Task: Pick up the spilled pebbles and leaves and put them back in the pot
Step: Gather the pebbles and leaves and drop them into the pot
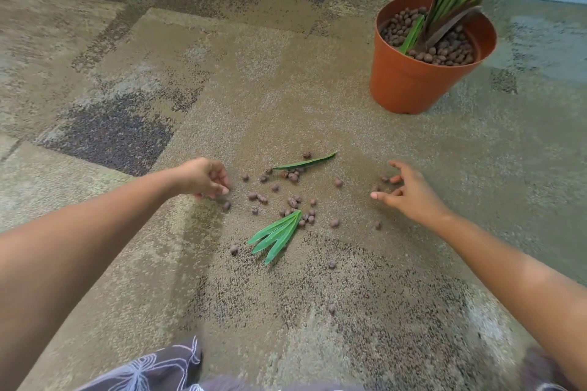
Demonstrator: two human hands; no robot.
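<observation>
The floor is a carpet (197,79) in mottled tan, beige and dark patches. An orange pot (409,82) stands on it at the upper right. Brown pebbles (293,200) lie scattered over the middle of the carpet, most in a loose group, a few apart nearer the camera. A single leaf (305,163) lies at the far edge of the group, and a leaf cluster (276,235) lies at its near edge, touching some pebbles.
</observation>
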